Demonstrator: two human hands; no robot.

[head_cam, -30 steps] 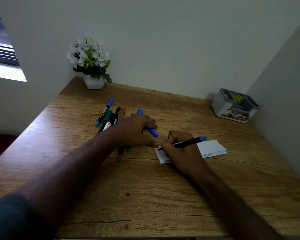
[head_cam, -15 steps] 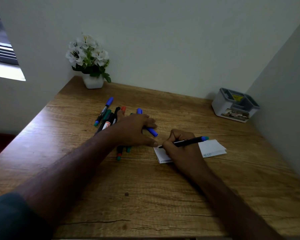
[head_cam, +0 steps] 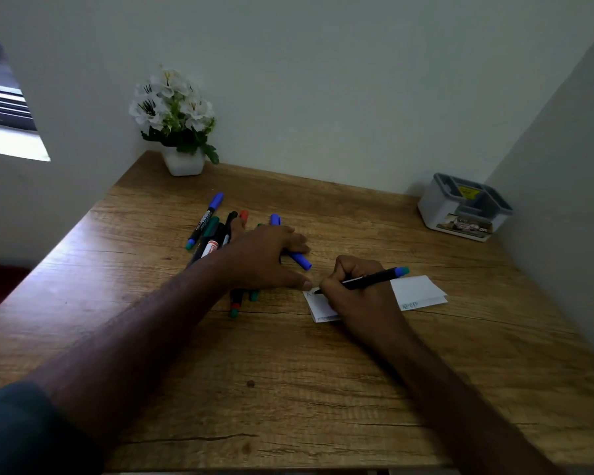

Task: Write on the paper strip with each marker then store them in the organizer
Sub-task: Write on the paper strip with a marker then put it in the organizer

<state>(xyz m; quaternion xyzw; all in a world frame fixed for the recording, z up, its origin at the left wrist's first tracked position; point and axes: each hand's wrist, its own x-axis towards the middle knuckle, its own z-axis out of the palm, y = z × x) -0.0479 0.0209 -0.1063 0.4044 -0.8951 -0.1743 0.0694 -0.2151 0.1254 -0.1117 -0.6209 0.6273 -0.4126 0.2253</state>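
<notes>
A white folded paper strip point(head_cam: 420, 291) lies on the wooden desk point(head_cam: 288, 371). My right hand point(head_cam: 360, 296) grips a black marker point(head_cam: 371, 280) with a blue-green end, its tip touching the strip's left end, where a faint mark shows. Small writing is visible on the strip's right part. My left hand point(head_cam: 264, 258) lies flat over a pile of several markers point(head_cam: 216, 234), its thumb tip touching the strip's left corner. A blue cap point(head_cam: 300, 260) pokes out from under its fingers. The grey-and-white organizer point(head_cam: 465, 207) stands at the back right corner.
A white pot of white flowers point(head_cam: 179, 132) stands at the desk's back left corner. Walls close in the desk at the back and on the right. A window is at the far left.
The marker tip has shifted slightly along the left end of the strip in my right hand. My left hand stays on the marker pile.
</notes>
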